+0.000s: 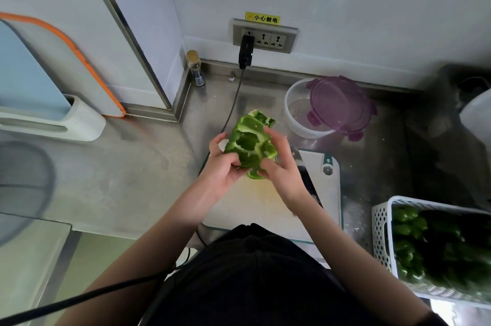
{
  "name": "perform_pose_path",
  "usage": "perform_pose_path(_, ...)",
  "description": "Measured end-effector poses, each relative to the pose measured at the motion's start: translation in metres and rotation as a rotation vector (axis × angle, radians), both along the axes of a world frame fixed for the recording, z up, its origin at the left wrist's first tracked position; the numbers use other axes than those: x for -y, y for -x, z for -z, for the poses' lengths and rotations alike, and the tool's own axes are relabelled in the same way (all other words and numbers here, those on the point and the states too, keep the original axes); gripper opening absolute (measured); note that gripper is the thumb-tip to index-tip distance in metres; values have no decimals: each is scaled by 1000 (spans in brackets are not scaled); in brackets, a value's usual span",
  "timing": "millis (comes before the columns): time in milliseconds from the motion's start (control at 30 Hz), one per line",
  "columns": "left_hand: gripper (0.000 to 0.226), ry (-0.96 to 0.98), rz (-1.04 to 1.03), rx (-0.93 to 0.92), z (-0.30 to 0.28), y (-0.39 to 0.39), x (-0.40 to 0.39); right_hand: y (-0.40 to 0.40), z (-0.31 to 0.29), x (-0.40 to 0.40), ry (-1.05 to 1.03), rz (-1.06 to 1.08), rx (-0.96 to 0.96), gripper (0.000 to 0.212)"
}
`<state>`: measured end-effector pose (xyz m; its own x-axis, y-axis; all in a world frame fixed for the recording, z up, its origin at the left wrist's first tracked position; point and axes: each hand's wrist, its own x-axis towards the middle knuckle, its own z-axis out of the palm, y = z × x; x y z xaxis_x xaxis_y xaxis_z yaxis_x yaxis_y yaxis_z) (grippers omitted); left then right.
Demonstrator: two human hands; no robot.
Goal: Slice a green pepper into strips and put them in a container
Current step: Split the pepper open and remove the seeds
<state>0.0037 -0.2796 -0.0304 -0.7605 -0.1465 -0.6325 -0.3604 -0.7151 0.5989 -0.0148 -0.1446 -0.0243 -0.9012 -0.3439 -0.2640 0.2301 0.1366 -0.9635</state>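
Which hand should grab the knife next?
Probably the right hand. The knife lies on the cutting board just beside and partly under that hand, while the left hand is on the far side of the green pepper and could keep its grip on it.

The cutting board (268, 208) lies on the worktop (127, 185) directly before the person, with a knife (308, 182) on its right part. Both hands — left hand (223, 166) and right hand (281, 166) — hold the pepper (251, 145) above the board's far end. Behind the board, toward the wall, stands the container (297, 110), its lid (340, 107) leaning on its right rim. A basket (382, 232) of peppers (409, 232) sits right of the board. A bottle (195, 68) stands in the back corner — left of the wall socket (265, 38). A board rack (53, 123) stands far left.
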Motion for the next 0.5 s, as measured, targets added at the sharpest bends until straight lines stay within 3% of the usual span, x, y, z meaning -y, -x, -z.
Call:
perform_pose_path(67,77,-77,7,-64,-1,3,-6,5,-7,8,62,103,82,59)
perform_pose_path(200,75,-55,59,-42,-5,13,-11,26,0,4,-238,135,-128,49)
perform_pose_path(267,62,-83,45,52,-7,18,-10,29,-1,-2,-294,87,-301,49)
perform_pose_path(333,33,-243,1,137,-8,23,-7,25,-2,-5,-335,3,-552,55)
perform_pose_path(400,36,-417,-74,169,-7,26,-4,19,3,-6,-363,-165,-763,63)
perform_pose_path(500,54,-459,-122,122,5,32,1,17,1,-12,-238,-330,-643,61)
